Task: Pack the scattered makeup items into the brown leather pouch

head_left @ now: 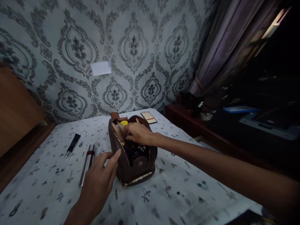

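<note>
A brown leather bag (138,170) stands unzipped on the printed white sheet, its gold zipper hanging open around the mouth. My right hand (139,132) reaches into it from the right, fingers curled downward and partly hidden; what they grip I cannot make out. Beside those fingers a round yellow lid (124,122) shows inside the bag, above dark contents too dim to name. My left hand (100,175) is at the bag's left side, fingers apart, the index fingertip touching its edge. Left of that hand lies a silver cylinder with a dark red band (87,164).
A small black tube (73,143) lies farther left on the sheet (51,178). Behind the bag, a phone (149,117) with a lit screen rests near the back edge. Wooden furniture (18,109) borders the left, and a cluttered dark surface with a blue-edged object (241,109) the right.
</note>
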Demonstrator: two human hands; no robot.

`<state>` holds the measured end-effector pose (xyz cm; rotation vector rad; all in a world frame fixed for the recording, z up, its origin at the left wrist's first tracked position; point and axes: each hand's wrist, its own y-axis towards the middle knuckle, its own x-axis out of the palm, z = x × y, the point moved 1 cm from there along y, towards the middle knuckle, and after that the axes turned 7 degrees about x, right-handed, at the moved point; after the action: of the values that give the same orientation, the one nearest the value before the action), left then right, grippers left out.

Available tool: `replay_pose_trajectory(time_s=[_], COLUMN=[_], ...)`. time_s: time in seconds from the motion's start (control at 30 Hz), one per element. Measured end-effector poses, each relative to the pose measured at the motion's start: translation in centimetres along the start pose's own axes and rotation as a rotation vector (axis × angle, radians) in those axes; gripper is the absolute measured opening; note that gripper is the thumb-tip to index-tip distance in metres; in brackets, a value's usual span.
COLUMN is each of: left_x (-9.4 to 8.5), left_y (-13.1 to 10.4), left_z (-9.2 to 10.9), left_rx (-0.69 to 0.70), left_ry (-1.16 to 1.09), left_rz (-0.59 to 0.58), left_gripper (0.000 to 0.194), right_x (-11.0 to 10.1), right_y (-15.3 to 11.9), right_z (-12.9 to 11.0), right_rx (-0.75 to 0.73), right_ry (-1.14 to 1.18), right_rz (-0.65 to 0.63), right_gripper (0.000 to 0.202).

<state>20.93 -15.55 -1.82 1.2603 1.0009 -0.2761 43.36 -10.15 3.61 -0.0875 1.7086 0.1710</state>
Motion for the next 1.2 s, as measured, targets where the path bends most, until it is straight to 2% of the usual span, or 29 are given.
replay_pose_trajectory(time_s=[0.33, 0.7, 0.97, 1.2], left_x=[-0.2, 0.0, 0.2, 0.3], left_y=[0.0, -0.2, -0.3, -0.3], left_z=[0.0, 0.0, 0.1, -0.1], left_rx=[0.085, 0.086, 0.087, 0.095], left_ry=[0.171, 0.178, 0.159, 0.151], left_rz=[0.006, 0.004, 0.029, 0.02], left_gripper=[0.035, 0.036, 0.036, 0.036], right_x=[0.4, 0.3, -0.6, -0.4], right_y=[-0.1, -0.2, -0.5, -0.4], right_z=[0.4, -0.2, -0.8, -0.5], right_rx=[0.059, 0.088, 0.135, 0.142], right_ry=[0.007, -0.029, -0.07, -0.042], right_rz=[0.033, 0.047, 0.021, 0.02], right_gripper=[0.015, 0.015, 0.018, 0.017])
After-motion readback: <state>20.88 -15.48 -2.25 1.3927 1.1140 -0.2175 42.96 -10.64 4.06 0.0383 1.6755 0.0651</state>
